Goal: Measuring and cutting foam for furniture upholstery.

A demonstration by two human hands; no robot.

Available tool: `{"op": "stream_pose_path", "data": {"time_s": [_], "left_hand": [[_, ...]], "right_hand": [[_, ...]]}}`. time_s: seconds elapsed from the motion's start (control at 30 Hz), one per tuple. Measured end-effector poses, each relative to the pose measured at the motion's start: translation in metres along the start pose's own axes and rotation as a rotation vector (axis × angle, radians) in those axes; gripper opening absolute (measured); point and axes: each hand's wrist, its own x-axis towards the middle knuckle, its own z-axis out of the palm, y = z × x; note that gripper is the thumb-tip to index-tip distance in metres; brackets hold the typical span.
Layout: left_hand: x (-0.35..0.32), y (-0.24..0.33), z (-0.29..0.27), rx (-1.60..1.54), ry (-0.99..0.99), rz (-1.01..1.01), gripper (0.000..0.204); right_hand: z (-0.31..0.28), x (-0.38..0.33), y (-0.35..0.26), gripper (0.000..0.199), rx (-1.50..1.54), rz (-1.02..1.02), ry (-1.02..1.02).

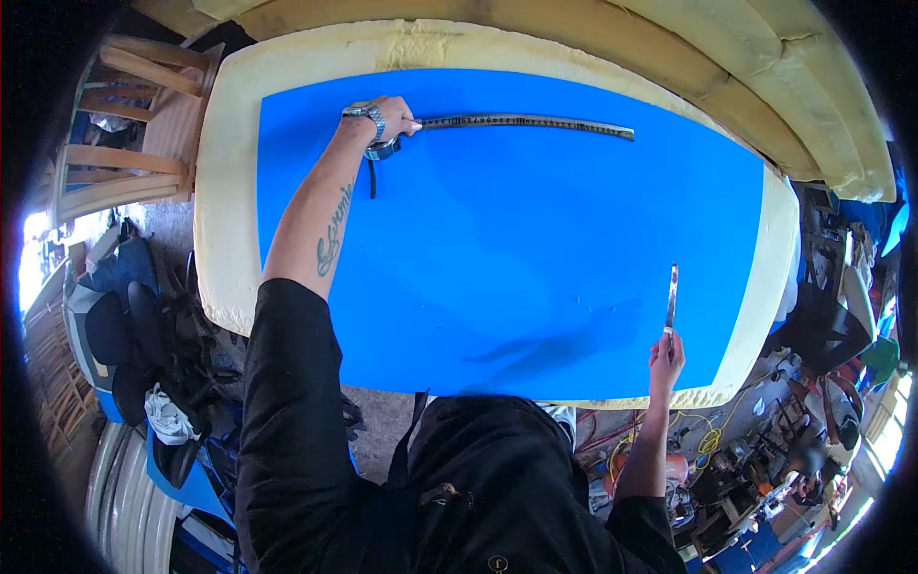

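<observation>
Near the far left of a flat blue sheet [497,249], my left hand [390,115] is closed around a tape measure [384,149]. Its blade [535,121] stretches to the right across the far part of the sheet, and a short dark strap [373,180] hangs from the case. A metal watch circles my left wrist. Over the near right of the sheet, my right hand [666,362] grips a long, narrow knife [672,292], its shiny blade pointing away from me. Fingers cover the knife's handle.
Under the sheet lies a thick cream foam block [228,210], its border showing around the edges. More foam slabs [765,57] rise beyond it. Wooden frames [143,120] stand at left. Cluttered tools and a yellow cord [709,440] lie on the floor at lower right.
</observation>
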Motion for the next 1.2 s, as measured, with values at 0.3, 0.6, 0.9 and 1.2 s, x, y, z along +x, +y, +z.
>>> {"op": "stream_pose_path", "data": {"time_s": [0.3,0.6,0.9,1.2], "left_hand": [[-0.001,0.004,0.0,0.046,0.036,-0.011,0.028],[0.004,0.001,0.005,0.067,0.076,-0.007,0.031],[0.01,-0.004,0.009,0.055,0.109,0.02,0.031],[0.002,0.01,-0.001,0.029,0.037,0.01,0.026]], "right_hand": [[0.034,0.021,-0.034,0.019,-0.046,-0.094,-0.036],[0.059,0.045,-0.075,0.017,-0.056,-0.15,-0.057],[0.078,0.097,-0.12,0.021,-0.315,-0.351,-0.034],[0.098,0.123,-0.158,0.018,-0.599,-0.445,-0.043]]}}
